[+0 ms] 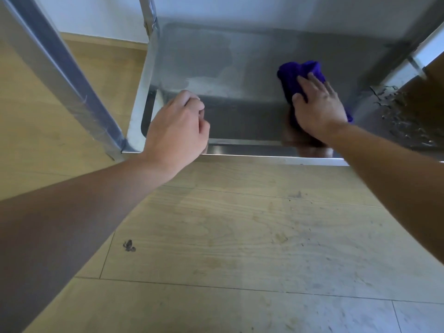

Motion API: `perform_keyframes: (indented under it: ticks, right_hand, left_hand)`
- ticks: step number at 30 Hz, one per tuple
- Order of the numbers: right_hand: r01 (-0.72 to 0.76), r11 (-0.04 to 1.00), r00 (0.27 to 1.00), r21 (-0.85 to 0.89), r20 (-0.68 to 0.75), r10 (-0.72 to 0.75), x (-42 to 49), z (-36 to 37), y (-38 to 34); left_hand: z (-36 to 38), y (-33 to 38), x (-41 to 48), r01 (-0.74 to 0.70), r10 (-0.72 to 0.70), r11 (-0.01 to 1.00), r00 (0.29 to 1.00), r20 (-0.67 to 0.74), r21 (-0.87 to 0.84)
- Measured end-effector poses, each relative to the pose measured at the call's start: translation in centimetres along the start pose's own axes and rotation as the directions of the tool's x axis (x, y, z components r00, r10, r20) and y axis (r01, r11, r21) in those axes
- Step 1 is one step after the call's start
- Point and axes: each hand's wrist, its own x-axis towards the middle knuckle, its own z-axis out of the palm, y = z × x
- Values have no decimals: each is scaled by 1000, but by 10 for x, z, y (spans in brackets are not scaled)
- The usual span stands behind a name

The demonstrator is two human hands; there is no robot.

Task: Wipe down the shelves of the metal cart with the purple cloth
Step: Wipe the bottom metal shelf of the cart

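We look down on a low shelf [240, 56] of the metal cart [146, 75], a shallow steel tray with a raised front rim [252, 150]. Our right hand [319, 106] lies flat on the purple cloth [295, 73], fingers straight and a little spread, pressing it against the right half of the shelf. The cloth is bunched. Most of it shows beyond the fingertips, and 1 small corner peeks out beside the wrist.

Our left hand [177, 126] is over the shelf's front left corner, its fingers curled into a loose fist with nothing visible inside. We cannot tell whether the knuckles touch the steel. The 2 hands are well apart, and between them lies bare metal that carries a pale smear [209, 84] just beyond the left hand.

At the far right of the shelf sits a rough, flaked patch [396, 111]. A slanted metal bar [60, 61] crosses the upper left. The cart stands on a light wooden floor [240, 236] that bears 1 dark mark [129, 245], and behind the cart is a white wall [96, 13].
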Motion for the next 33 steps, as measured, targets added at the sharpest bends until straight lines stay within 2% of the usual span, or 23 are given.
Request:
perform_keyframes:
  ticks: [3, 6, 7, 9, 11, 13, 16, 18, 19, 21, 24, 26, 28, 33]
  right_hand:
    - [131, 991, 991, -29, 7, -131, -15, 15, -51]
    - [393, 919, 917, -11, 82, -391, -42, 32, -111]
    - [440, 897, 891, 27, 108, -440, -51, 37, -124]
    - [473, 874, 865, 113, 129, -485, -59, 41, -133]
    - [516, 850, 843, 108, 114, -526, -50, 36, -119]
    - [487, 871, 868, 70, 73, -491, -27, 28, -97]
    - [238, 970, 970, 45, 45, -240, 0, 18, -69]
    - [149, 989, 988, 26, 40, -149, 1, 20, -72]
    - [164, 986, 986, 4, 35, -164, -3, 23, -82]
    - [299, 954, 954, -32, 34, -298, -21, 31, -110]
    - [534, 845, 841, 10, 93, -533, -56, 45, -150]
    - [553, 829, 818, 79, 139, -559, -68, 47, -160]
    - [528, 838, 825, 140, 150, -545, -66, 43, -156]
    - [490, 858, 853, 154, 118, -509, -57, 35, -139]
  left_hand:
    - [1, 0, 0, 21, -21, 1000, 1000, 3, -17]
    - [1, -4, 2, 33, -33, 999, 999, -14, -17]
    - [0, -7, 2, 42, -43, 999, 999, -29, -6]
    - [-2, -11, 0, 65, -65, 998, 996, -60, 5]
    - [-4, -16, -4, 50, -48, 998, 996, -72, 24]
    - [-9, -24, -8, 26, -23, 999, 997, -75, 43]
    - [-19, -40, -17, -9, 16, 997, 995, -94, 71]
    - [-22, -44, -24, -34, 42, 996, 994, -103, 85]
    - [-21, -43, -27, -32, 40, 996, 993, -107, 79]
    - [-19, -40, -30, 12, -8, 999, 993, -116, 32]
    - [-18, -39, -30, 60, -61, 998, 990, -126, -14]
    - [-19, -40, -29, 42, -42, 999, 992, -118, -2]
    - [-18, -39, -27, 37, -34, 999, 994, -100, 31]
    - [-18, -29, -20, 20, -5, 978, 998, -69, 208]
